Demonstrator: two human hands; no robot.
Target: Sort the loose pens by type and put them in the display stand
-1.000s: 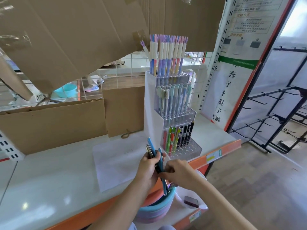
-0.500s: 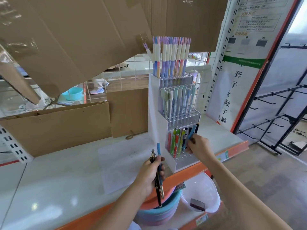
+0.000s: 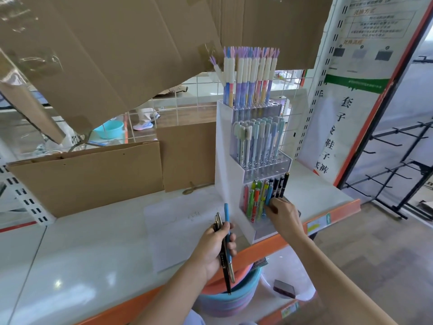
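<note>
Pens (image 3: 225, 245), three of them, one blue and two dark, stand nearly upright in the left hand (image 3: 214, 247), its grip curled round their middles, above the counter (image 3: 93, 242) edge. The right hand (image 3: 282, 213) pinches one blue pen (image 3: 269, 195), tip down, into the bottom tier of the three-tier display stand (image 3: 228, 160).

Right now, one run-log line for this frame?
phase: slotting | right hand: setting blue pen into display stand bottom tier | left hand: holds loose pens | remaining: those pens
</note>
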